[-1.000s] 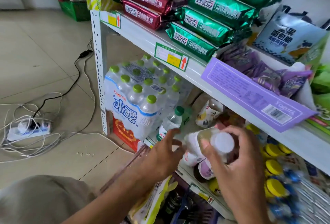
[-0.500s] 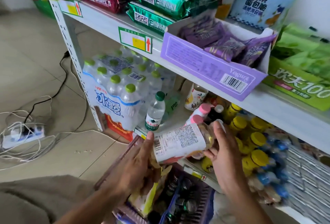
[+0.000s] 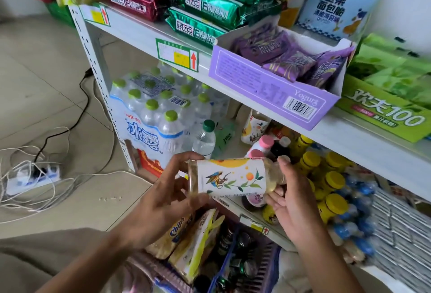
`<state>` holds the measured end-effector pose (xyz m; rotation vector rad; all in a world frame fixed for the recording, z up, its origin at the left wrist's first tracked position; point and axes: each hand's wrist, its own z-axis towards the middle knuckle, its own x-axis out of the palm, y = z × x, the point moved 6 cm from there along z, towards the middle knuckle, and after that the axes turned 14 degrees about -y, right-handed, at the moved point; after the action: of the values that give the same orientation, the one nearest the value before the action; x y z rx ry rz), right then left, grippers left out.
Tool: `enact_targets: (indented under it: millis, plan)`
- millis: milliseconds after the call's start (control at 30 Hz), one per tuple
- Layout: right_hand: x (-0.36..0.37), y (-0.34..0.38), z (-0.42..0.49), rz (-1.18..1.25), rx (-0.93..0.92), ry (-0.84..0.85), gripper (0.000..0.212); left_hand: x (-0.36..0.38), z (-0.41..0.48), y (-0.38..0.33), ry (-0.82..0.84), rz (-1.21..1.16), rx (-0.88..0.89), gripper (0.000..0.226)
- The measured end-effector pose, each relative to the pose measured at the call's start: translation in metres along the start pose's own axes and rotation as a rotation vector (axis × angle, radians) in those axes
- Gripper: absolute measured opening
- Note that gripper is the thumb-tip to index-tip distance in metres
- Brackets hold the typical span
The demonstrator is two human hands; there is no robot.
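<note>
Both hands hold a clear drink bottle sideways in front of the lower shelf. Its white label shows a bird, leaves and orange fruit. My left hand grips the bottle's base end, thumb under and fingers over it. My right hand cups the neck end, with fingers curled behind it; the cap is hidden. A second bottle of the same kind stands upright further back on the lower shelf.
A wrapped pack of green-capped water bottles and a single water bottle fill the lower shelf's left. Yellow-capped bottles stand at right. A purple basket with snacks sits below. Biscuit packs and a purple box load the upper shelf. Cables and a power strip lie on the floor.
The bottle has been turned from cap-toward-me to lying sideways, then rolled so the bird picture faces me instead of the barcode side. The view shifted right along the shelf.
</note>
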<state>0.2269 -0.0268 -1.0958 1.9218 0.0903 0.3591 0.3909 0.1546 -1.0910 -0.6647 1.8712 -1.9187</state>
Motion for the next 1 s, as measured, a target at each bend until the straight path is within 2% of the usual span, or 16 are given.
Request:
enact_targets:
  millis: [100, 133, 233, 267, 300, 333, 400, 467, 567, 600, 700, 767, 867, 933, 1000]
  plan:
    - [0.000, 0.003, -0.005, -0.003, -0.031, -0.038, 0.032, -0.004, 0.000, 0.006, -0.072, 0.027, -0.098, 0.043]
    - [-0.001, 0.004, -0.004, -0.004, -0.061, -0.035, 0.033, -0.003, 0.000, 0.012, -0.058, 0.039, -0.189, 0.049]
    - [0.000, 0.005, -0.004, -0.024, -0.134, -0.011, 0.045, 0.000, -0.005, 0.036, 0.080, 0.170, -0.412, 0.104]
    - [0.001, 0.005, -0.004, -0.025, -0.155, 0.013, 0.048, 0.001, -0.006, 0.041, 0.110, 0.176, -0.468, 0.118]
    - [0.002, 0.006, -0.005, -0.043, -0.174, 0.035, 0.051, 0.002, -0.007, 0.046, 0.125, 0.152, -0.517, 0.123]
    - [0.003, 0.007, -0.007, -0.069, -0.197, 0.051, 0.049, 0.003, -0.006, 0.047, 0.127, 0.112, -0.556, 0.116]
    - [0.007, 0.011, -0.008, -0.064, -0.249, 0.097, 0.041, 0.005, -0.004, 0.043, 0.103, -0.014, -0.594, 0.088]
    - [0.008, 0.012, -0.007, -0.026, -0.251, 0.129, 0.040, 0.004, -0.001, 0.039, 0.088, -0.115, -0.559, 0.080]
    - [0.007, 0.012, -0.004, 0.013, -0.216, 0.118, 0.056, -0.003, 0.003, 0.033, 0.043, -0.157, -0.445, 0.095]
    - [0.007, 0.012, -0.005, 0.013, -0.192, 0.115, 0.057, -0.005, 0.003, 0.031, 0.045, -0.147, -0.413, 0.091]
    - [0.008, 0.011, -0.007, 0.030, -0.126, 0.127, 0.033, -0.007, 0.000, 0.024, 0.100, -0.071, -0.309, 0.062]
    - [0.008, 0.011, -0.007, -0.001, -0.104, 0.117, 0.035, -0.006, -0.003, 0.020, 0.117, -0.011, -0.246, 0.053]
    - [0.004, 0.008, -0.002, -0.044, -0.105, 0.112, 0.049, -0.005, -0.003, 0.014, 0.089, 0.103, -0.151, 0.052]
    - [0.002, 0.008, 0.001, -0.047, -0.110, 0.099, 0.041, -0.006, -0.003, 0.013, 0.040, 0.123, -0.135, 0.054]
    - [0.002, 0.009, 0.003, -0.046, -0.133, 0.086, 0.044, -0.009, -0.002, 0.014, -0.010, 0.111, -0.161, 0.060]
